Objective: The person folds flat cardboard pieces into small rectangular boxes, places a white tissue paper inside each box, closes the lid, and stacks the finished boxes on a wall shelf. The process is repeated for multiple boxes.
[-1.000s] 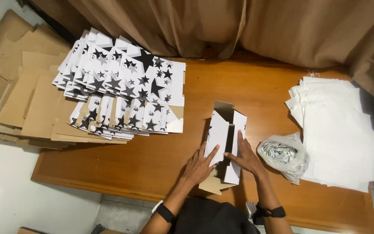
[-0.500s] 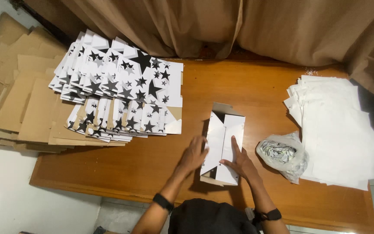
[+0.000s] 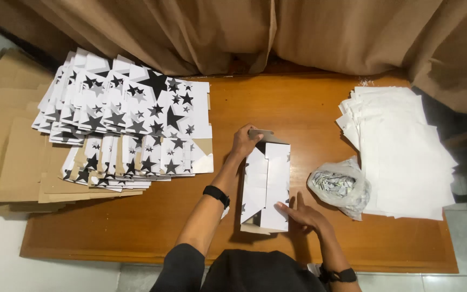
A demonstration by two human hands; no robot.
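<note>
A white cardboard box printed with black stars point(image 3: 266, 186), part-erected into a tall sleeve, stands near the front edge of the orange-brown wooden bench point(image 3: 136, 227), directly before the person. The left hand point(image 3: 242, 141) is curled over the far end of the box, fingers closed on a brown inner flap there; the right hand point(image 3: 304, 215) lies nearly flat, fingers extended, pressing the near right corner of the box against the bench. Neither hand lifts the box; both steady it.

Judged from this posture, the step in hand is the shaping of the box, with the far-end flap being folded or tucked. The next move would call for a firm hold at the near end while the flap is bent inward along its crease, and for square alignment of the side panels so that the flap seats.

Just right of the box lies a crumpled clear plastic bag of small printed pieces point(image 3: 339, 185); beyond it, a stack of plain white sheets point(image 3: 401, 151). To the left, well apart, a fanned pile of flat star-printed box blanks point(image 3: 125, 124) rests on flat brown cardboard sheets point(image 3: 6, 162). Tan curtains point(image 3: 217, 32) hang behind the bench
</note>
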